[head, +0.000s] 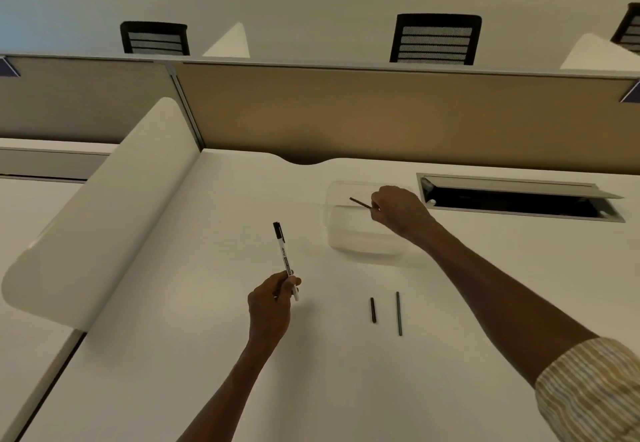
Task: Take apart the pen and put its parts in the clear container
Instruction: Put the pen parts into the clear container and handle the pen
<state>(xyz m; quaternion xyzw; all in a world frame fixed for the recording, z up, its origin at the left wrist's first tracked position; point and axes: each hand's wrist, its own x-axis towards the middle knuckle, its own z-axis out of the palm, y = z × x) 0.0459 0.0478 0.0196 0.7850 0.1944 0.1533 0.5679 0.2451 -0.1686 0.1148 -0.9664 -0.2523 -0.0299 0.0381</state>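
Right hand (pixel 398 211): grip closed in a pinch on a thin dark rod (pixel 360 202), fingertips at the rod's near end. The rod juts toward 10 o'clock from the hand, tilted, above the open top of the clear container (pixel 349 240). Whether the rod touches the container wall cannot be told.

Left hand (pixel 273 297): grip curled around the lower end of the white pen body (pixel 286 261), which stands nearly upright, leaning slightly toward 11 o'clock, black cap (pixel 277 230) at the top. Printed label on the barrel is too small to read.

The container sits on the white tabletop (pixel 173 355), at about 1 o'clock from the left hand.

Two loose parts lie on the tabletop at 6 o'clock from the container, side by side, apart from each other: a short dark piece (pixel 373 310) and, just to its 3 o'clock, a longer thin dark stick (pixel 399 313).

At 3 o'clock from the container, a cable hatch (pixel 519 199) in the tabletop stands open. A striped sleeve (pixel 588 389) covers the right upper arm.
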